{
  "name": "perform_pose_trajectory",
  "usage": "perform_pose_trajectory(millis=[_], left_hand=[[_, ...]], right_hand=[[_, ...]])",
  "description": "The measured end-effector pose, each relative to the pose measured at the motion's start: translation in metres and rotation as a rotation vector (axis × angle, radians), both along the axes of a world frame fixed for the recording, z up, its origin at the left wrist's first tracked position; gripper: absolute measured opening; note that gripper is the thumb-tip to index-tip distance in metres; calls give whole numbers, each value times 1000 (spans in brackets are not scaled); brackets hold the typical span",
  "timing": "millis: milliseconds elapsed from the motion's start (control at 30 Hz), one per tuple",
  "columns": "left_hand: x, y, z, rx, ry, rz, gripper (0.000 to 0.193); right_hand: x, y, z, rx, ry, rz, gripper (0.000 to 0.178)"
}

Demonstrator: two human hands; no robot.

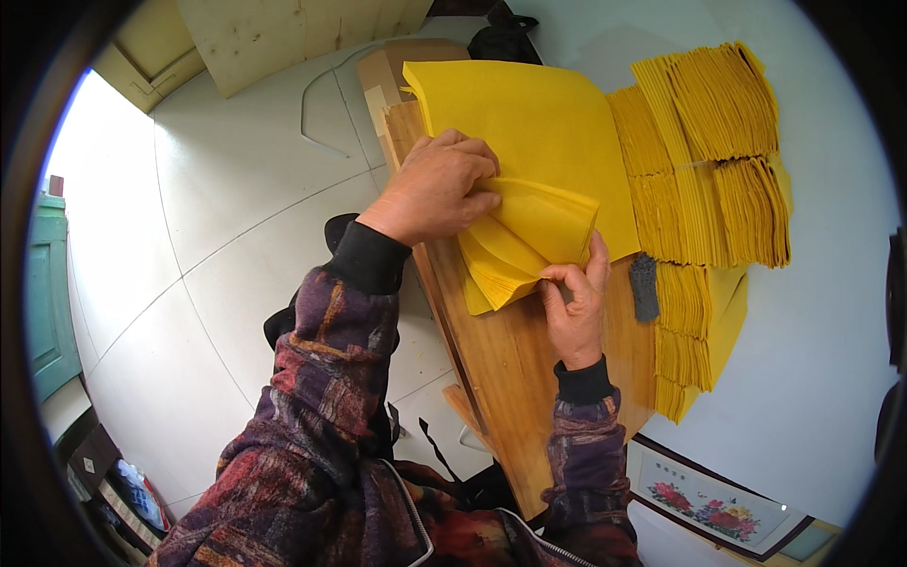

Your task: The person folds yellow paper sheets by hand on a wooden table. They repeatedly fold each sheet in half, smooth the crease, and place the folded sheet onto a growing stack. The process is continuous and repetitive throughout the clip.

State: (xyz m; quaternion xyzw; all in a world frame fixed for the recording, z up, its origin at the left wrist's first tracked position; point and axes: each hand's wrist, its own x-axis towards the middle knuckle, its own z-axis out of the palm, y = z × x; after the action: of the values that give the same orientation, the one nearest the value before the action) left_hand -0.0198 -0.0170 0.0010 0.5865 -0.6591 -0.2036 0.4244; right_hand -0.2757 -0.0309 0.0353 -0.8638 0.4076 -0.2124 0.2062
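Note:
A folded bundle of thin yellow paper sheets (543,217) is between my hands over the wooden table. My left hand (439,184) grips its left end, fingers curled over the top and thumb along the near side. At the right, the thumb and fingers of my right hand (578,298) pinch the bundle's lower right edge, where the layers fan apart. Under and beyond the bundle lies a broad stack of flat yellow paper (529,109), one corner showing below my left hand.
Piles of folded yellow paper (709,170) stand along the table's right side against the pale wall. A dark grey block (644,288) lies beside them. The wooden table (529,397) ends on the left above a tiled floor (255,217). A framed flower picture (709,501) is at lower right.

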Motion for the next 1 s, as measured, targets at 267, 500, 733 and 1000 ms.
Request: perform_pose_trajectory(millis=[267, 500, 733, 1000], left_hand=[[16, 9, 4, 54, 138, -158, 21], [15, 12, 10, 66, 70, -182, 21], [5, 3, 7, 10, 11, -70, 14], [3, 3, 8, 26, 2, -57, 14]], right_hand=[[-4, -4, -3, 146, -97, -16, 9], [-3, -4, -4, 237, -182, -39, 9], [-3, 0, -2, -41, -17, -39, 31], [-1, 13, -1, -169, -11, -100, 48]])
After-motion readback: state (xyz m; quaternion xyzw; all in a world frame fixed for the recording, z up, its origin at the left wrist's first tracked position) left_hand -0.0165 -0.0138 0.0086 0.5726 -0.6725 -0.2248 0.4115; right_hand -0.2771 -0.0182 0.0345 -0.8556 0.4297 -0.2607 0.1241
